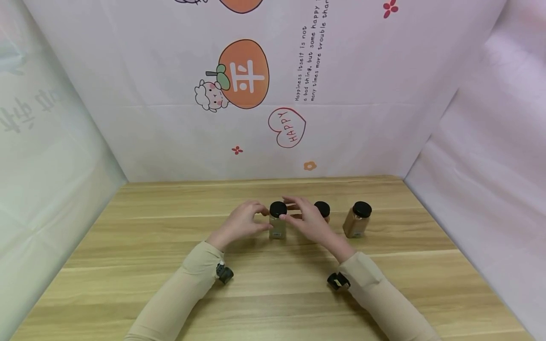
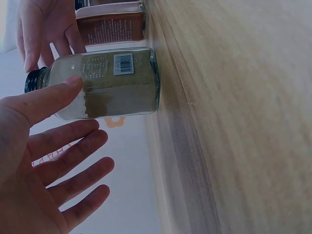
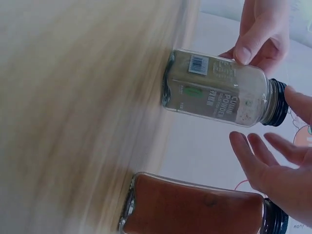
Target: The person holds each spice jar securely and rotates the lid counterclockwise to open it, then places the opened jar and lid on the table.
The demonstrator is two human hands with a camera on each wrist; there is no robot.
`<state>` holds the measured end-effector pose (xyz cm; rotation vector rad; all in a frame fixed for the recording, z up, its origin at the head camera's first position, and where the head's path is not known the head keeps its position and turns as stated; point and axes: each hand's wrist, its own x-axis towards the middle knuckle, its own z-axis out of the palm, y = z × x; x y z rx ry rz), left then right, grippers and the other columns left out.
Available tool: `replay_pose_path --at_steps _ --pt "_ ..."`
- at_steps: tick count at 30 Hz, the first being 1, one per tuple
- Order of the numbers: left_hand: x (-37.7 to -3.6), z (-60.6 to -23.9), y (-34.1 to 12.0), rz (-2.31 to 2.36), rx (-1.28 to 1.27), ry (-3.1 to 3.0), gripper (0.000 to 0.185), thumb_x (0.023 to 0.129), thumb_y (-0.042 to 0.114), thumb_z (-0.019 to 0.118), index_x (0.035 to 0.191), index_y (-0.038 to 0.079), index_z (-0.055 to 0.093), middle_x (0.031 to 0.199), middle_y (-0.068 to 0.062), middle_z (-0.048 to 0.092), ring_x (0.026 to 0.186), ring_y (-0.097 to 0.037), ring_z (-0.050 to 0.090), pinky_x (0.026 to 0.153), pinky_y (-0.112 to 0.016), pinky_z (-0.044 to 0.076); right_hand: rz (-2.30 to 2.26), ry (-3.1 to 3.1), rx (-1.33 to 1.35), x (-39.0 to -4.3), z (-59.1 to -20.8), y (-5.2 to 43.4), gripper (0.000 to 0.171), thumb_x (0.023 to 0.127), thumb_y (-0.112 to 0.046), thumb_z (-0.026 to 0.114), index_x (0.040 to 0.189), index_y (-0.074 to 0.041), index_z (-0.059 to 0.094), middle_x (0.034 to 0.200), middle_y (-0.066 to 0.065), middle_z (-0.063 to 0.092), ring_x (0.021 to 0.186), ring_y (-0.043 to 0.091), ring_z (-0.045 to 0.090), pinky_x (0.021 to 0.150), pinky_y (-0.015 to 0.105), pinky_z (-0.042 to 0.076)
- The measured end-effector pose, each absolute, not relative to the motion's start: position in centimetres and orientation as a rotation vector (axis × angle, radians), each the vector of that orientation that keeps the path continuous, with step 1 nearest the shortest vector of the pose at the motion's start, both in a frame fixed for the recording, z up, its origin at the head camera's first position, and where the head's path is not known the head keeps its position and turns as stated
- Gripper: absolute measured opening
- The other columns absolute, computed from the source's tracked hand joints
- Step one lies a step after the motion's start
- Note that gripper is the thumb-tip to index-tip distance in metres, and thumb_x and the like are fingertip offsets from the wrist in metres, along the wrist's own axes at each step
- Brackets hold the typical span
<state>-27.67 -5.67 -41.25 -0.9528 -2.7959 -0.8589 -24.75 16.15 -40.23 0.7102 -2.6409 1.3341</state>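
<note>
From above, the cumin jar (image 1: 277, 220) stands upright on the counter (image 1: 273, 293), leftmost of three. Left wrist: left hand (image 2: 46, 161) spread, thumb touching glass. Right wrist: right hand (image 3: 280, 168) spread, gripping nothing (red jar (image 3: 195, 207) beside). Better to close both palms evenly below the lid.

jar between the hands (image 1: 277, 226): clear glass, olive-green powder inside, black cap, white barcode patch, pale lettering
jar behind the right hand (image 3: 195, 207): clear glass, reddish-brown powder, black cap
jar right of the right hand (image 1: 357, 220): tan-brown powder, black cap
table under the hands (image 1: 273, 303): light wood with streaked grain
sleeves (image 1: 187, 289): plain beige
backdrop beyond the hands (image 1: 170, 118): white, printed with orange persimmons, a white sheep, a red heart outline, small red and orange flowers, dark lettering
</note>
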Motion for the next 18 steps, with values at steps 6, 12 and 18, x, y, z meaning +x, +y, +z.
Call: replay_pose_path --at_steps 6,12,18 --pt "-27.6 -41.1 -5.7 -0.864 -0.951 -2.808 0.038 0.079 0.032 0.076 0.105 0.006 0.069 0.103 -0.004 0.066 0.104 -0.029 0.06 0.092 -0.04 0.047 1.41 -2.574 0.625 -24.4 -40.4 15.7 0.053 0.087 -0.026 0.069 0.132 -0.006 0.05 0.127 0.016 0.054 0.116 0.033 0.055 0.089 0.046 0.052" --pt "-27.5 -41.0 -5.7 -0.835 -0.94 -2.799 0.036 0.079 0.033 0.077 0.104 0.008 0.069 0.102 -0.002 0.066 0.102 -0.023 0.06 0.09 -0.038 0.048 1.403 -2.56 0.604 -24.3 -40.3 15.2 0.049 0.085 -0.028 0.071 0.127 -0.007 0.054 0.124 0.013 0.055 0.113 0.031 0.058 0.088 0.044 0.053" --pt "-27.6 -41.1 -5.7 -0.828 -0.953 -2.784 0.036 0.079 0.032 0.077 0.103 0.007 0.069 0.102 -0.003 0.066 0.101 -0.024 0.061 0.089 -0.039 0.048 1.341 -2.584 0.598 -24.3 -40.2 15.0 0.046 0.084 -0.027 0.072 0.123 -0.008 0.056 0.122 0.011 0.056 0.112 0.028 0.059 0.086 0.038 0.054"
